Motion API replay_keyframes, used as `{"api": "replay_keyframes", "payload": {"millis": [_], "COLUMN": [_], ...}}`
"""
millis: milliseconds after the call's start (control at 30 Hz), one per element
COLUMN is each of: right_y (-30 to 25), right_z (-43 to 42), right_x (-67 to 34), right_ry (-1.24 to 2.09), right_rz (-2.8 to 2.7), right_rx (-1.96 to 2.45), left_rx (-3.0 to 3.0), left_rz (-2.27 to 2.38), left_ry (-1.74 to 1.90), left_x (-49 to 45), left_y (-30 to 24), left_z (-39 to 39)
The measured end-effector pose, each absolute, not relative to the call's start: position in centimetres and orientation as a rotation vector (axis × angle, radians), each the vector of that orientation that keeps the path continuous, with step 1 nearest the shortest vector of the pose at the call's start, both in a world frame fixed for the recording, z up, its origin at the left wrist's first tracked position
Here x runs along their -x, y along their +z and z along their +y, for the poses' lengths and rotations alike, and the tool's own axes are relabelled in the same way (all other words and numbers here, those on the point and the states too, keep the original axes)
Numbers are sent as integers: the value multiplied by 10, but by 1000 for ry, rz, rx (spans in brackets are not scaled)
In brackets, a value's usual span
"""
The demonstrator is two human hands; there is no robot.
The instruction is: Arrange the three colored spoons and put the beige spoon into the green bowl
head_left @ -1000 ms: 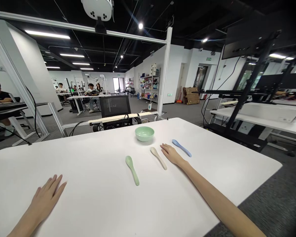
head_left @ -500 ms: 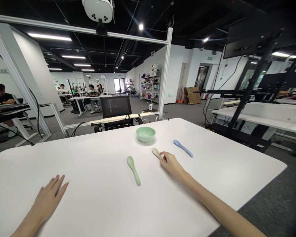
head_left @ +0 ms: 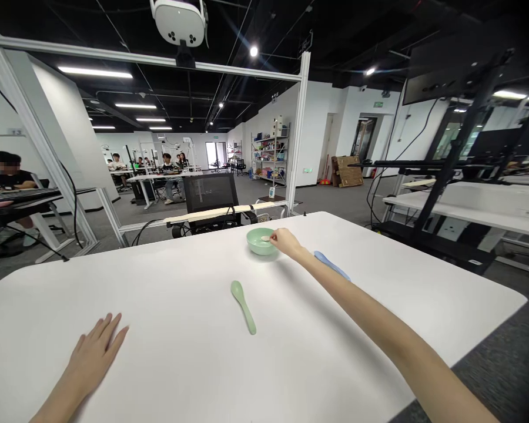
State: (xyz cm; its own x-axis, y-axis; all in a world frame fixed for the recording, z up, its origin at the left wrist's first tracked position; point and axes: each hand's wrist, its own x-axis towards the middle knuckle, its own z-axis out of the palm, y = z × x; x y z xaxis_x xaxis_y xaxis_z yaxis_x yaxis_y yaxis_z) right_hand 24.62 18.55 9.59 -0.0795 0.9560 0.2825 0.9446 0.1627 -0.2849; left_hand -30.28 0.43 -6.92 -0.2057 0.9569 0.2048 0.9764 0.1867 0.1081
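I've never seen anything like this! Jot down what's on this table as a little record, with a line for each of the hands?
Right hand: holds a cream spoon with its end at a pale green bowl
Left hand: rests on the white table, fingers spread
Also on table: green spoon; blue spoon, partly behind the right forearm

The left hand [head_left: 94, 352] and right hand [head_left: 286, 244] are bare, with slim, long fingers [head_left: 110, 329].

A white table [head_left: 370, 311] with rounded corners holds a pale green bowl [head_left: 260, 242] near its far edge. A green spoon [head_left: 243, 305] lies mid-table, and a blue spoon [head_left: 330, 264] lies right of the bowl.
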Motion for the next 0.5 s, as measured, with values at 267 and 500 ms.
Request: {"api": "replay_keyframes", "payload": {"millis": [267, 500], "right_y": [84, 74], "right_z": [206, 187], "right_x": [-235, -269], "right_ry": [3, -20], "right_rz": [-2106, -2020], "right_rx": [1902, 1738], "left_rx": [1926, 1906], "left_rz": [-2330, -2405], "left_ry": [-341, -431], "left_x": [296, 291], "left_y": [-63, -59], "left_z": [1, -1]}}
